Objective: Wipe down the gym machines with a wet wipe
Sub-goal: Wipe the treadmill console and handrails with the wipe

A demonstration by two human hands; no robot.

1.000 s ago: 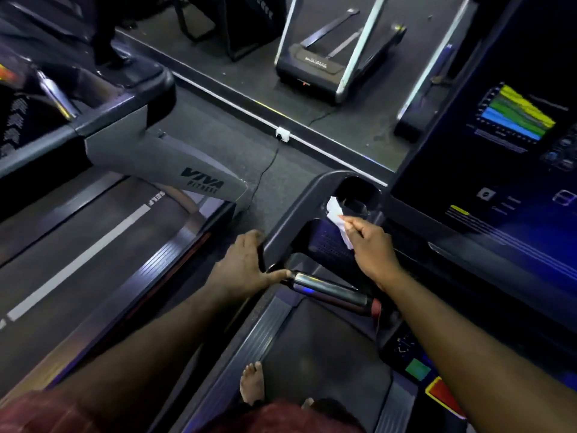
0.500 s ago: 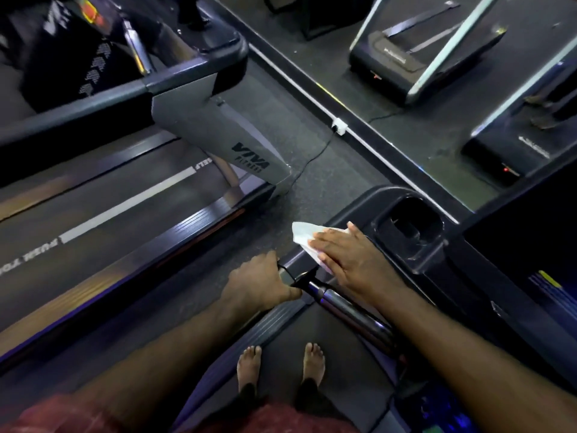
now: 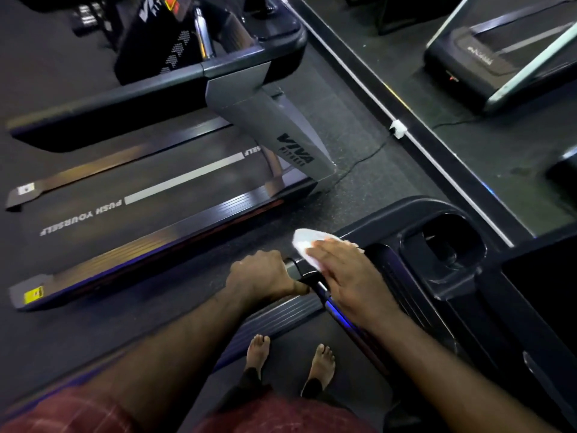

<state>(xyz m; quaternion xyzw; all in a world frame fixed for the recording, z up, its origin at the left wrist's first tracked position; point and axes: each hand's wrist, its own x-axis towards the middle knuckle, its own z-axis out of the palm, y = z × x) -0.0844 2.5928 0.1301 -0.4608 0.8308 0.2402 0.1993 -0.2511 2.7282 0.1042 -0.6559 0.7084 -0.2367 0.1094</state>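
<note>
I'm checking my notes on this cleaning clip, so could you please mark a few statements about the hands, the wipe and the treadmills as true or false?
1. The right hand presses the white wipe flat on the treadmill's side arm. True.
2. The left hand holds the wipe. False: its fingers are curled round the handrail end, beside the wipe.
3. The person's bare feet stand on the belt. True.
4. The neighbouring treadmill has "KEEP GOING" printed on its belt. False: it reads "PUSH YOURSELF".
</note>
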